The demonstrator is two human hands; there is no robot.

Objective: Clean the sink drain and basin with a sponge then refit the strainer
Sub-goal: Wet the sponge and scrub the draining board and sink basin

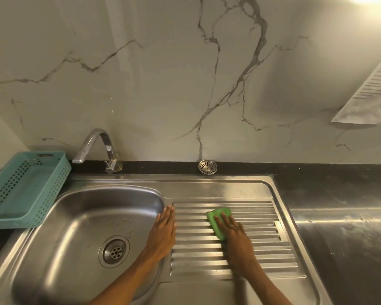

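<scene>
A steel sink basin [75,216] lies at the left, its open drain [114,252] showing a perforated bottom. The round metal strainer [207,166] lies apart on the dark ledge behind the drainboard. A green sponge [216,216] rests on the ribbed drainboard [262,249]. My right hand [232,231] presses flat on the sponge with straight fingers. My left hand [163,232] lies flat on the rim between basin and drainboard, holding nothing.
A chrome tap [97,148] stands behind the basin. A teal perforated plastic tray [20,190] sits at the left. Dark countertop [339,216] extends right. A marble wall rises behind, with a printed paper sheet [370,89] at the upper right.
</scene>
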